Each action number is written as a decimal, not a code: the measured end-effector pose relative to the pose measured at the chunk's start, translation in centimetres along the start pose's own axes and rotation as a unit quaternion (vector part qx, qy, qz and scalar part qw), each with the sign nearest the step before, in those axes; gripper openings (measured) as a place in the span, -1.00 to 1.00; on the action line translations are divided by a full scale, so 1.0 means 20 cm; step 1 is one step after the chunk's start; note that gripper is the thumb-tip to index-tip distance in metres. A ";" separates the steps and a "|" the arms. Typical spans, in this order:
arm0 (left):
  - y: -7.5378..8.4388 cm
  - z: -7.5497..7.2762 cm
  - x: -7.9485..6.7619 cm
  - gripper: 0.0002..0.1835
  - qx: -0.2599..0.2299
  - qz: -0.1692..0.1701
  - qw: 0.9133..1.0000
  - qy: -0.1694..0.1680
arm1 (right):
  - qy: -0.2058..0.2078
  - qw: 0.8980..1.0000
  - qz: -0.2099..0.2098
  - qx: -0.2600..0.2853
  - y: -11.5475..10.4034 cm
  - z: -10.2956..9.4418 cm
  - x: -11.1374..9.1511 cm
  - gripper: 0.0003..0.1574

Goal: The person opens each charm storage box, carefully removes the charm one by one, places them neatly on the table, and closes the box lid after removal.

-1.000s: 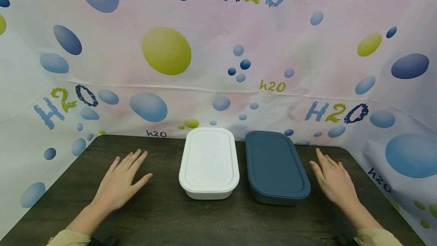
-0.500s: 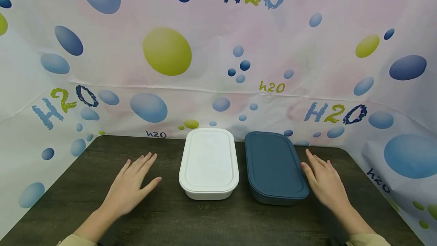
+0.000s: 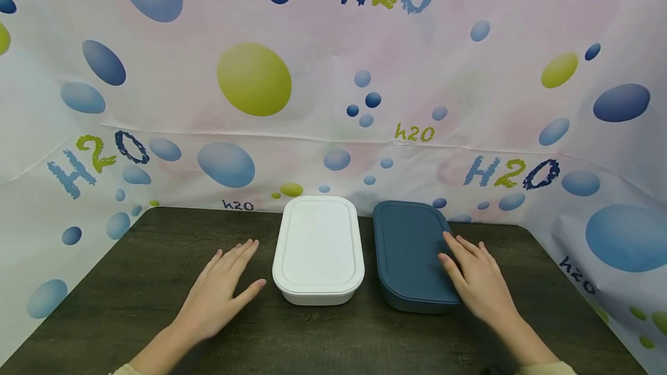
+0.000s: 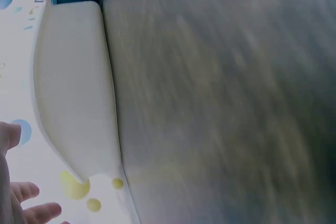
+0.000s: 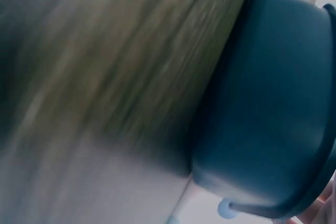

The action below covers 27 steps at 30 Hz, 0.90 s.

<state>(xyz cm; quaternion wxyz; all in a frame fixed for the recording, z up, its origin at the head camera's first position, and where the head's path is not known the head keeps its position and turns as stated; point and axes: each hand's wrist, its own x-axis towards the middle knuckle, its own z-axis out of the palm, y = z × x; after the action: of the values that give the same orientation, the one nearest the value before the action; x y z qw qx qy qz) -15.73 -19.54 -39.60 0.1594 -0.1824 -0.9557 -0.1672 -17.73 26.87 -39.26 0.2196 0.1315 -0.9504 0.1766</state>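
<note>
A white lidded box [image 3: 319, 247] stands at the middle of the table, and a dark blue lidded box [image 3: 414, 250] stands just to its right, slightly turned. My left hand [image 3: 216, 297] is left of the white box, fingers straight and thumb spread towards it, with a gap between. My right hand [image 3: 479, 282] overlaps the right edge of the blue box in the head view, fingers extended; whether it touches the lid I cannot tell. The right wrist view shows the blue box's side wall [image 5: 262, 103] close up, with fingertips [image 5: 315, 211] near its rim.
The dark wood-grain table [image 3: 120, 282] has rounded back corners. A pale curtain [image 3: 323, 33] with blue and green dots and H2O lettering hangs behind it and along both sides. Both boxes stand near the table's back edge.
Both hands have moved inward: the left one rightwards towards the white box, the right one leftwards until it overlaps the blue box's edge. The boxes have stayed in place.
</note>
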 end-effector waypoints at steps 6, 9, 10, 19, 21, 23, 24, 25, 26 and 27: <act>0.05 0.01 0.01 -0.21 -0.005 0.003 1.000 -0.003 | -0.010 1.000 -0.026 0.000 -0.09 0.02 0.00 -0.33; 0.07 0.02 0.01 -0.20 -0.009 0.002 1.000 -0.002 | -0.021 0.999 -0.033 0.003 -0.14 0.03 0.01 -0.32; 0.08 0.02 0.01 -0.20 -0.010 0.002 1.000 -0.002 | -0.025 0.999 -0.035 0.003 -0.16 0.04 0.01 -0.32; 0.13 0.05 0.01 -0.17 -0.045 -0.011 0.999 -0.026 | -0.033 0.996 -0.078 -0.011 -0.32 0.10 0.02 -0.25; 0.14 0.06 0.02 -0.16 -0.047 -0.010 0.998 -0.030 | -0.030 0.996 -0.087 -0.011 -0.35 0.11 0.02 -0.23; 0.14 0.06 0.02 -0.14 -0.049 -0.009 0.998 -0.032 | -0.029 0.995 -0.093 -0.011 -0.38 0.13 0.03 -0.21; 0.14 0.06 0.02 -0.14 -0.049 -0.009 0.998 -0.032 | -0.028 0.995 -0.096 -0.013 -0.39 0.14 0.03 -0.19; 0.14 0.07 0.03 -0.13 -0.049 -0.008 0.998 -0.032 | -0.029 0.995 -0.098 -0.014 -0.41 0.14 0.04 -0.18; 0.14 0.07 0.03 -0.12 -0.048 -0.008 0.998 -0.031 | -0.030 0.994 -0.100 -0.017 -0.42 0.15 0.04 -0.16; 0.15 0.07 0.03 -0.11 -0.048 -0.009 0.998 -0.032 | -0.032 0.994 -0.101 -0.019 -0.44 0.15 0.05 -0.14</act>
<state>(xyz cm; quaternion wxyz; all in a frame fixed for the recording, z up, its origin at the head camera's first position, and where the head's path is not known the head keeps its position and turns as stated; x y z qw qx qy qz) -15.44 -16.29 -39.86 0.1187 -0.1866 -0.9528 -0.2080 -16.84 17.63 -39.02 0.2084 0.2282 -0.9419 0.1314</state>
